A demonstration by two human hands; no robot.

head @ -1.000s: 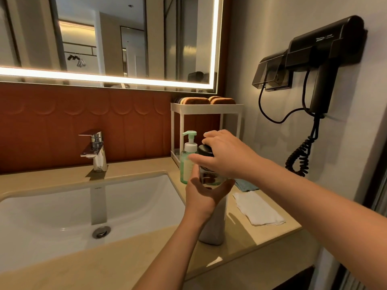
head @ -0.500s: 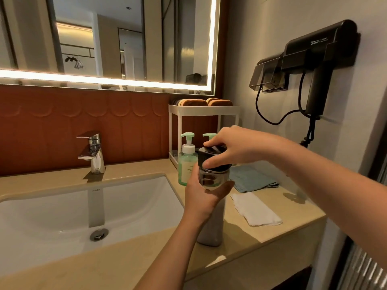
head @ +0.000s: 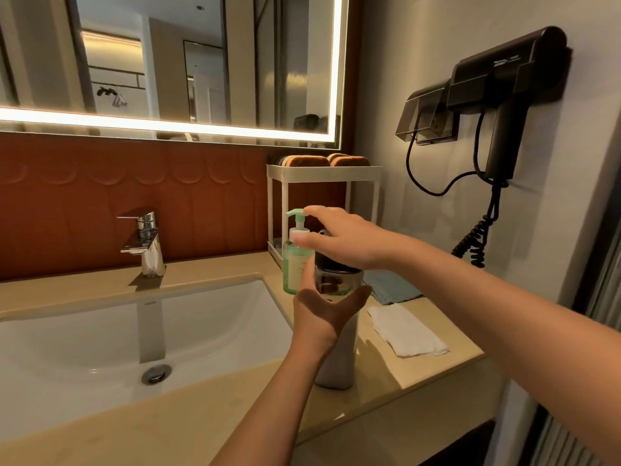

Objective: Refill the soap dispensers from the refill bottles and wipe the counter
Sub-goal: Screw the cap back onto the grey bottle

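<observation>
My two bare arms reach in over a beige counter [head: 420, 371] in a bathroom. My left arm comes up from six o'clock, and my left hand [head: 322, 311] is wrapped round the clear upper part of a tall bottle [head: 336, 358], fingers curled round its far side and thumb hooked round the near right side. The bottle stands upright on the counter near the middle of the view, just right of the white sink [head: 100, 348]. My right arm comes in from four o'clock, forearm almost level. My right hand [head: 339, 237] lies palm-down over the bottle's black cap [head: 336, 264], its fingers mostly straight and spread toward ten o'clock. The index fingertip is at the pump head of a green pump dispenser [head: 295, 264] and the thumb tip is by its white collar; I cannot tell whether either one touches it. The dispenser stands upright just beyond the bottle, at its eleven o'clock. At the bottle's three o'clock a folded white cloth [head: 406, 334] lies flat, and a blue cloth [head: 393, 287] lies beyond it at two o'clock. A white rack [head: 322, 173] stands behind the dispenser. A chrome tap [head: 144, 243] is at nine o'clock and a black wall hair dryer [head: 504, 82] at two o'clock.
</observation>
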